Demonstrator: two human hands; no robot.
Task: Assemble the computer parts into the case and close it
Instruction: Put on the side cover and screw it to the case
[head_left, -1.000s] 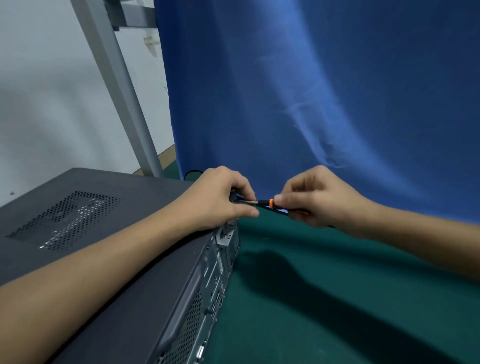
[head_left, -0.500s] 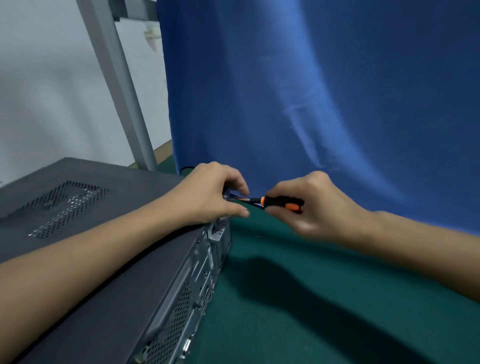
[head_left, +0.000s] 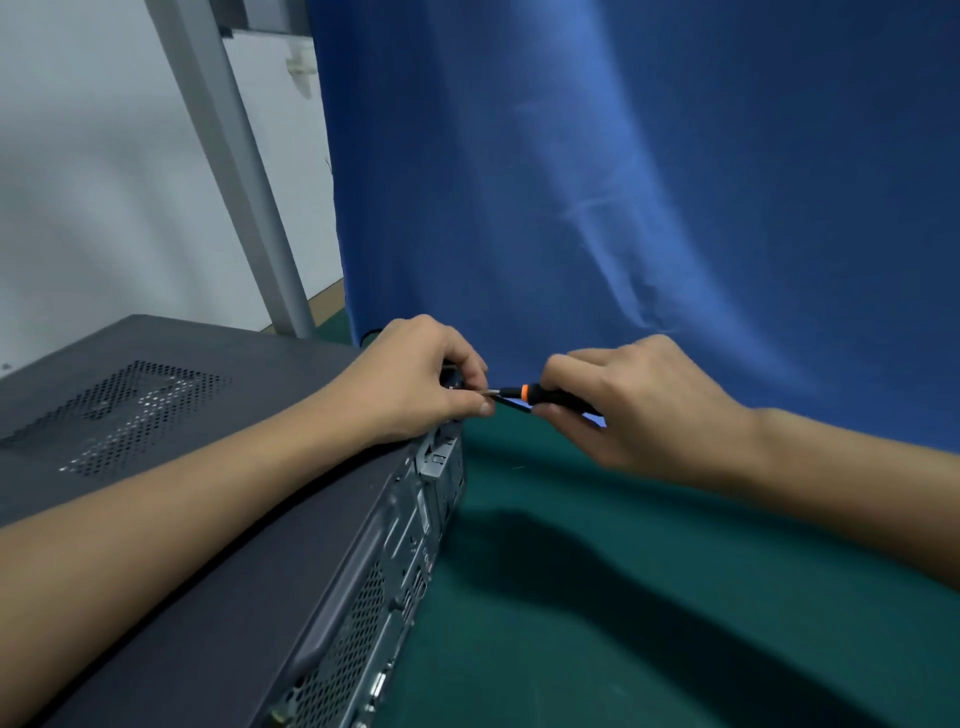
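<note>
Right fingers (head_left: 571, 362) grip the screwdriver (head_left: 543, 396), lying near-level, tip leftward at the case (head_left: 260, 519); left fingers (head_left: 465, 358) pinch its shaft.

Can't see the screwdriver (head_left: 525, 393) tip, the left hand (head_left: 413, 382) covers it. The case (head_left: 208, 353) runs off the left and bottom edges, ports (head_left: 415, 590) too blurry.

The dark grey computer case (head_left: 218, 467) lies flat, its cover on, a perforated vent in the top panel, rear ports facing right — a screwdriver (head_left: 540, 397) with black handle and orange collar points level at its far rear corner
</note>
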